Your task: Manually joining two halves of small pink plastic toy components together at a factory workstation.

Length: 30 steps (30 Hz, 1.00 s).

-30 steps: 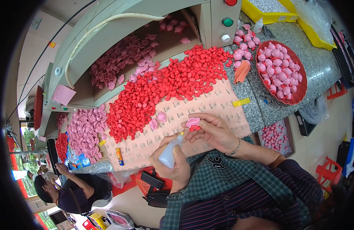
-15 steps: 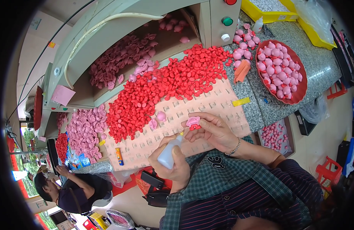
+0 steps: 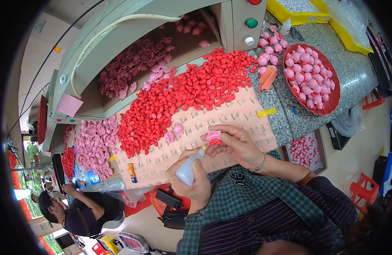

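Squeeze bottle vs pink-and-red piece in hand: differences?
Size: the squeeze bottle is bigger than the pink-and-red piece. Colour: the bottle is pale with a yellow tip; the piece, pink and red. Grip: the left hand wraps the bottle; the right hand pinches the piece. Both are held.

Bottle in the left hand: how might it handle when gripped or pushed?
The bottle would probably give when gripped, as its translucent body looks like soft plastic. Pushed on its side, it may roll, since that body looks rounded.
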Tool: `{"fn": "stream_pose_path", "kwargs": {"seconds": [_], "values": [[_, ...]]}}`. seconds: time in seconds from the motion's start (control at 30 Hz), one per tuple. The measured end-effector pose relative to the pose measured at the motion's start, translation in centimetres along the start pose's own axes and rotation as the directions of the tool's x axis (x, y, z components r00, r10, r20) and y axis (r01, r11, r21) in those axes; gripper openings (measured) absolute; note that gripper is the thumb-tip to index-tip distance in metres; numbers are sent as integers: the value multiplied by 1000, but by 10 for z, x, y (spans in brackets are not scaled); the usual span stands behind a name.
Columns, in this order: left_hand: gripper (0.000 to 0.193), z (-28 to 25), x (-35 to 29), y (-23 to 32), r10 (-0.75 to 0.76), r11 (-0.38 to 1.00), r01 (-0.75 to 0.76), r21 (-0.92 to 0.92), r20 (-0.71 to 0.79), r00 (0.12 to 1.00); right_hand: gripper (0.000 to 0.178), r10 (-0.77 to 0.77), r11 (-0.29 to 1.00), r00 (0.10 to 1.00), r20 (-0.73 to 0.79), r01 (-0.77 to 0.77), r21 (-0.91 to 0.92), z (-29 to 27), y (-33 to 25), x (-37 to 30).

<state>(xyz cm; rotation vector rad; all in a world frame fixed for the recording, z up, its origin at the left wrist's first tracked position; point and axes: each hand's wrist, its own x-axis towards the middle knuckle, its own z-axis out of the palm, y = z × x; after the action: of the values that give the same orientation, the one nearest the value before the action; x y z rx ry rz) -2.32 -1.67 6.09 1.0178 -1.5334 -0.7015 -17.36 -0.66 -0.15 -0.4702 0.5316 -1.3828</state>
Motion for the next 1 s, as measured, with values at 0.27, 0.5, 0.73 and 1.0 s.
{"fn": "stream_pose_path", "kwargs": {"seconds": [0.27,0.5,0.73,1.0], "values": [[25,2,0,-1,11,1000,-10,14,-38,999,38,12,999,1000,-13,-13,-44,-2,0,-1],[25,2,0,-1,23,1000,-23,3,-33,999,40,65,991,998,16,-66,114,-3,-1,1],[25,7,-5,-11,-62,985,36,-169,-146,987,40,96,957,994,47,-105,271,-4,4,-1],[25,10,-4,-12,-120,975,99,-200,-93,988,40,113,947,990,82,-132,294,-1,3,-2]]}}
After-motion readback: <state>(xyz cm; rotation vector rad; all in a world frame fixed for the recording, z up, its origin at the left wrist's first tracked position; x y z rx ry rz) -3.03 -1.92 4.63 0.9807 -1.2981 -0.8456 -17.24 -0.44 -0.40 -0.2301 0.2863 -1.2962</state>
